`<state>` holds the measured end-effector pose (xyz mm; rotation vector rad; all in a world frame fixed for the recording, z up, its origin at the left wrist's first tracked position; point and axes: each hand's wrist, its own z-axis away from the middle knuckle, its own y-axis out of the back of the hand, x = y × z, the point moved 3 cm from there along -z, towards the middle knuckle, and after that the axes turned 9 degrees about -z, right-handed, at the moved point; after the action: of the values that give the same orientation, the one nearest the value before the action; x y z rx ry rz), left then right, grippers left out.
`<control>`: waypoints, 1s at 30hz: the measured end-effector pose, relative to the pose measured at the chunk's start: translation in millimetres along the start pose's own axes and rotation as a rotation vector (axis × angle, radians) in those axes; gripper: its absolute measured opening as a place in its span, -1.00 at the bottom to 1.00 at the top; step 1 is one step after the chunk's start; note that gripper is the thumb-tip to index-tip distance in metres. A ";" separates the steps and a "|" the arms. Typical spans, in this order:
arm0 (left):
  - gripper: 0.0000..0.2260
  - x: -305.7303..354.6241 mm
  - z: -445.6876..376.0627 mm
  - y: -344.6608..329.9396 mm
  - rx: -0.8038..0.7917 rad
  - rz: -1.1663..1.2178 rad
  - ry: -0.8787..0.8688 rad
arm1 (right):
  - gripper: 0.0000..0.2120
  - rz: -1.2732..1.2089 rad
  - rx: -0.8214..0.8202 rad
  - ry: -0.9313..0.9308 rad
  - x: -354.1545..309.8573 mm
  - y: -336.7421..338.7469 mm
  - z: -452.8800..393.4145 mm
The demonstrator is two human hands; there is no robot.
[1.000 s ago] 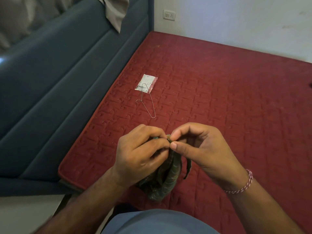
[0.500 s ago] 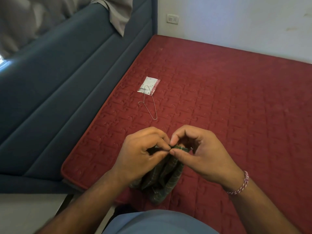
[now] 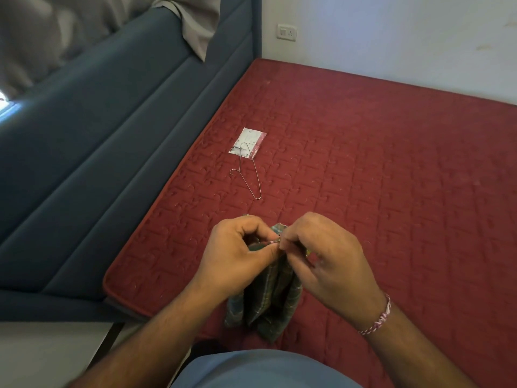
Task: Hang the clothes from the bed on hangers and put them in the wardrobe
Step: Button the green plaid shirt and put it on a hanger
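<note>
Through the head camera I am looking down at both hands working close together over the near part of the bed [image 3: 391, 177], whose red quilted mattress is filling most of the view. My left hand [image 3: 237, 259] is pinching the top edge of a green checked garment [image 3: 268, 301] between thumb and forefinger, fingers curled in, and my right hand [image 3: 327, 256] is pinching the same edge just beside it, so the fingertips of the two hands are nearly touching. Each grip is clamped on the cloth; I cannot tell what small detail of the fabric is sitting between the fingertips. The garment is hanging bunched and folded below the hands, its lower end resting on the mattress near the bed's front edge, just ahead of my blue-shirted torso [image 3: 265, 371]. A pink and white braided wristband [image 3: 377, 317] is circling my right wrist. Farther up the mattress, well apart from the hands, a thin wire hanger [image 3: 247, 175] is lying flat, one end of it overlapping a small white and pink packet [image 3: 248, 142]. Along the left side a blue padded headboard [image 3: 112, 135] is running diagonally, with a grey cloth [image 3: 195, 26] draped over its top edge. Beyond the mattress a pale wall [image 3: 391, 37] is rising, carrying a white switch plate [image 3: 287, 32] close to the corner. A strip of light floor [image 3: 42, 354] is showing at the lower left.
</note>
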<state>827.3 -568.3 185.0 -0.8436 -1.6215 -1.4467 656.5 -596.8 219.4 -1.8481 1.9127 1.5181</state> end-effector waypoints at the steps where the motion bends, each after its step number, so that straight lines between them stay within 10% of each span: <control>1: -0.88 -0.8 0.4 -0.5 -0.008 0.038 0.026 | -0.81 0.003 0.014 0.036 -1.3 -1.1 1.6; 7: -0.81 10.1 7.2 2.5 0.110 -0.105 -0.093 | -0.81 -0.167 0.178 -0.164 6.8 -9.0 14.1; 17: -0.81 -0.9 13.2 11.7 0.255 -0.487 -0.369 | -0.77 -0.067 -0.107 -0.366 16.1 -27.7 9.3; 23: -0.88 -12.3 11.2 17.1 0.153 -0.358 -0.201 | -0.90 -0.087 -0.056 -0.295 21.2 -20.4 10.8; 30: -0.80 -23.5 0.9 40.9 0.415 -0.187 -0.052 | -0.80 -0.673 -0.272 -0.631 54.8 -17.1 14.8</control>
<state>873.9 -561.5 183.2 -0.5049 -1.9914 -1.1521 647.2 -622.4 166.8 -1.5655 0.7445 1.8286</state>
